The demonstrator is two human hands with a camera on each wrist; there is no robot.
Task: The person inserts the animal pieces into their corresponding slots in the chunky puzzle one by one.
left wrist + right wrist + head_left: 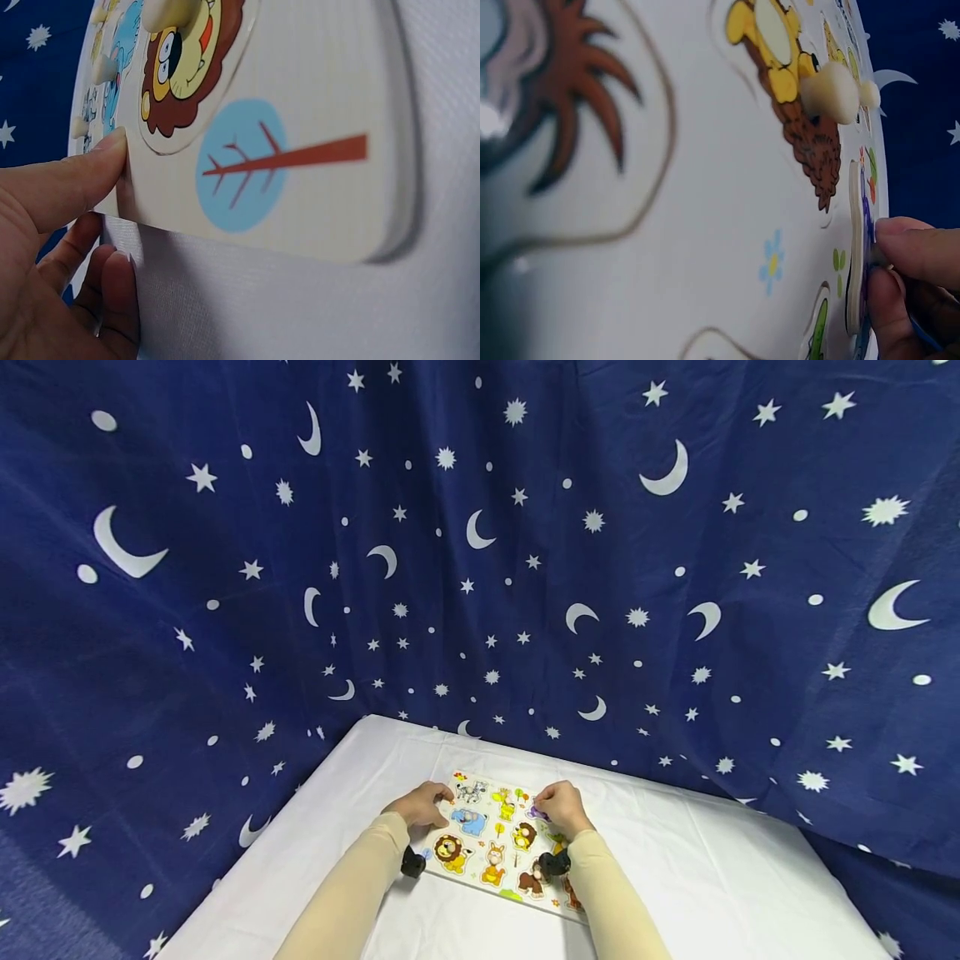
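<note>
A wooden peg puzzle board (476, 881) with animal pieces lies on the table. My left hand (422, 804) holds its left edge near the blue elephant piece (468, 821); the thumb rests on top and the other fingers curl at the edge. At the far right part of the board, my right hand (564, 807) pinches the knob of a purple puzzle piece (865, 225) between thumb and index finger. That piece's edge stands proud of the board surface. Most of its picture is hidden by the fingers. Closest to it are the hedgehog piece (524, 835) and a green piece (820, 324).
Other knobbed pieces sit in the board: a zebra (472, 792), a giraffe (506, 804), a lion (452, 853), a kangaroo (492, 865) and a brown ape (531, 881). A white cloth covers the table (697, 877). Behind hangs a blue curtain (450, 493) with moons and stars.
</note>
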